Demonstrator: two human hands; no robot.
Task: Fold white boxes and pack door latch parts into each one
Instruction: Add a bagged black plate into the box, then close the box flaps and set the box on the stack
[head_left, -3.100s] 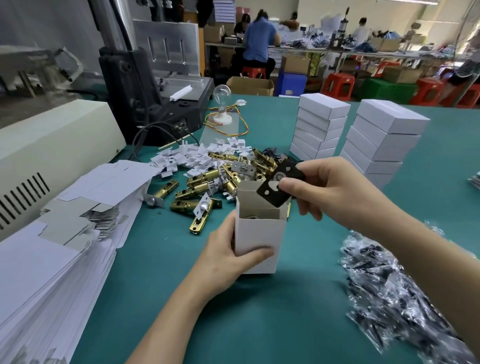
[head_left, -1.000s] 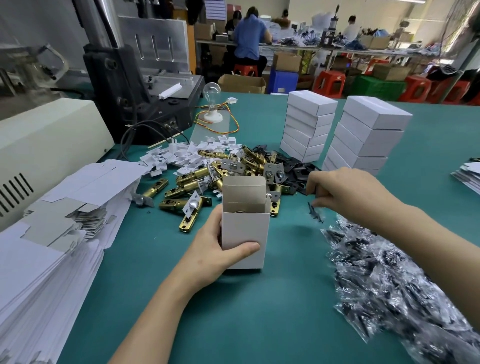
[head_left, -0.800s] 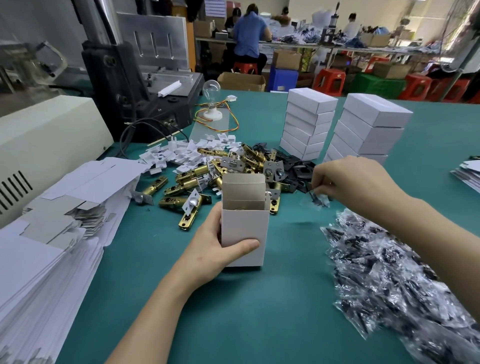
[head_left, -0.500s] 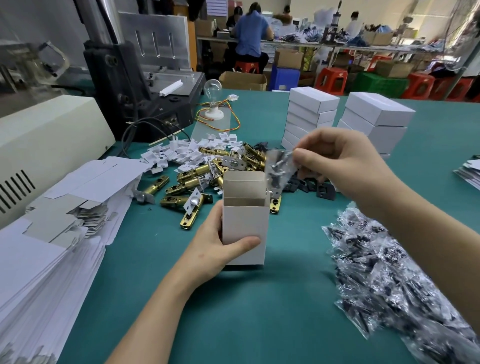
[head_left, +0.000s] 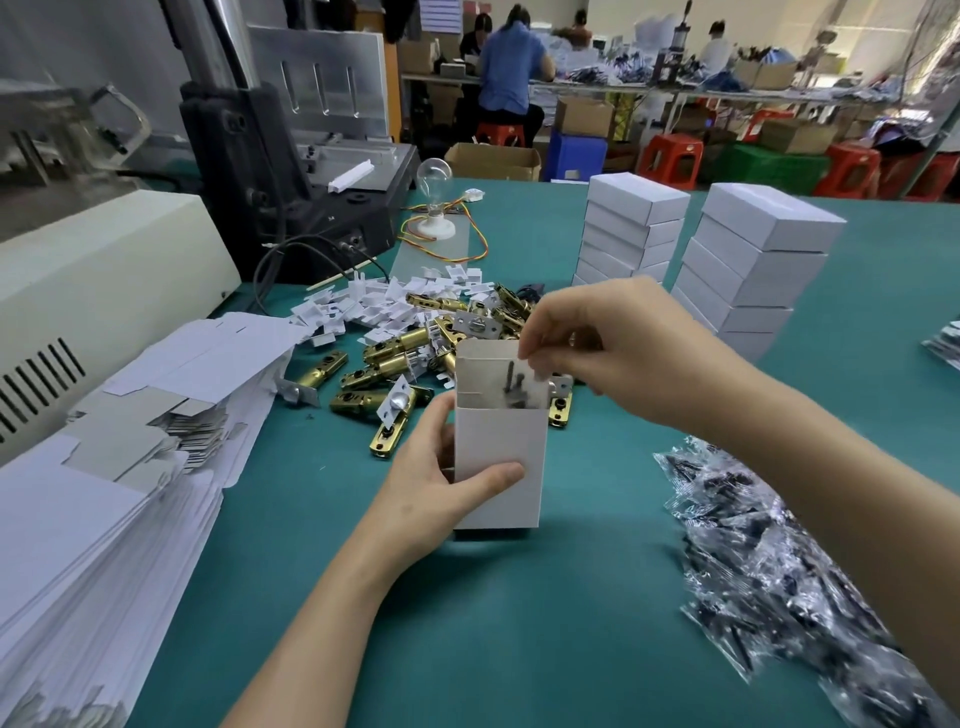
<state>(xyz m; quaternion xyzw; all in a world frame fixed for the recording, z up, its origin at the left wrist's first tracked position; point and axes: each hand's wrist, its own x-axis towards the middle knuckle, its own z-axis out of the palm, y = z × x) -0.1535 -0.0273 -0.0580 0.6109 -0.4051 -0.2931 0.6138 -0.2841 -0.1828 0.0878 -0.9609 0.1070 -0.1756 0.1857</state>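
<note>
An open white box (head_left: 501, 447) stands upright on the green table, its top flap raised. My left hand (head_left: 441, 480) grips its left side, thumb across the front. My right hand (head_left: 605, 345) hovers over the box mouth and pinches a small clear bag of screws (head_left: 517, 389), which hangs partly inside the box. Behind the box lies a heap of brass door latches (head_left: 400, 353) and small white card pieces (head_left: 374, 306).
Flat unfolded box blanks (head_left: 119, 467) are piled at the left beside a cream machine (head_left: 98, 270). Two stacks of closed white boxes (head_left: 748, 270) stand behind my right hand. Clear screw bags (head_left: 779, 566) are heaped at the right. A bare bulb (head_left: 435, 176) sits further back.
My right hand picked a screw bag from the right-hand pile, carried it left and lowered it into the box mouth. My left hand kept holding the box still.
</note>
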